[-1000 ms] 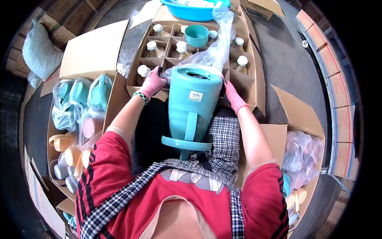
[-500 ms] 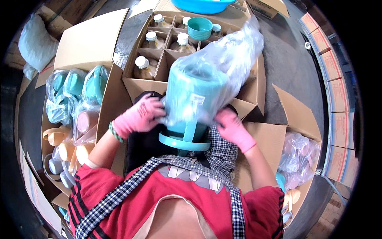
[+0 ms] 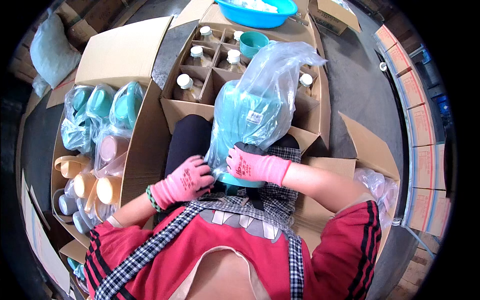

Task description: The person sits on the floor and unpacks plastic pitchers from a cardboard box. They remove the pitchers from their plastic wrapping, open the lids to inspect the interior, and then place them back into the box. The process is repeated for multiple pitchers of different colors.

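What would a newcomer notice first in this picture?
First, the teal jug in the centre, wrapped in a clear bag, with both pink-gloved hands at its base: the left hand and the right hand. Behind it stands a divided carton holding white-capped bottles. To the left, an open box holds bagged teal and orange jugs.

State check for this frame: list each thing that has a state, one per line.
Teal jug: covered by clear plastic bag, resting on lap.
Left hand: gloved, gripping the bag's lower edge.
Right hand: gloved, pressed on the jug's base.
Divided carton: open, holding capped bottles.
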`<act>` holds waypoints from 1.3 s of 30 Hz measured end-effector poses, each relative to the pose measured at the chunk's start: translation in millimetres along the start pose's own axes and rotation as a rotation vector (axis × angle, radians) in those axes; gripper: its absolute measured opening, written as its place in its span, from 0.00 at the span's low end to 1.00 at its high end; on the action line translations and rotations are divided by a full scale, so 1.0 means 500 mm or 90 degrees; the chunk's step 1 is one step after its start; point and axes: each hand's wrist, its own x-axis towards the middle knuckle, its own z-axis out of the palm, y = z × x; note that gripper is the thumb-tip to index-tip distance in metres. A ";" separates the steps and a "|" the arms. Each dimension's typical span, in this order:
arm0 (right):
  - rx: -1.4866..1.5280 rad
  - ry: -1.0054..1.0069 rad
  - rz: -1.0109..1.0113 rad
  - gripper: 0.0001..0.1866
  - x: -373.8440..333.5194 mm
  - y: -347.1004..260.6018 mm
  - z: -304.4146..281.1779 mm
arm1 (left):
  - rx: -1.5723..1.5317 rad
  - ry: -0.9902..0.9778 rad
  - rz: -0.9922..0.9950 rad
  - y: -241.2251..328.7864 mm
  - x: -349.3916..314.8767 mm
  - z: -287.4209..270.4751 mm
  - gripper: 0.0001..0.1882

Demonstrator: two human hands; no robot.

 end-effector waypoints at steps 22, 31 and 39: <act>0.697 0.606 0.698 0.25 -0.100 0.045 -0.182 | -0.569 0.592 -0.102 -0.085 0.060 -0.018 0.59; 1.160 0.463 0.666 0.24 -0.100 -0.086 -0.025 | -0.616 0.489 -0.112 -0.024 0.067 -0.079 0.59; 1.258 0.593 0.810 0.19 -0.101 -0.119 -0.023 | -0.098 0.352 -0.340 -0.257 0.269 -0.175 0.13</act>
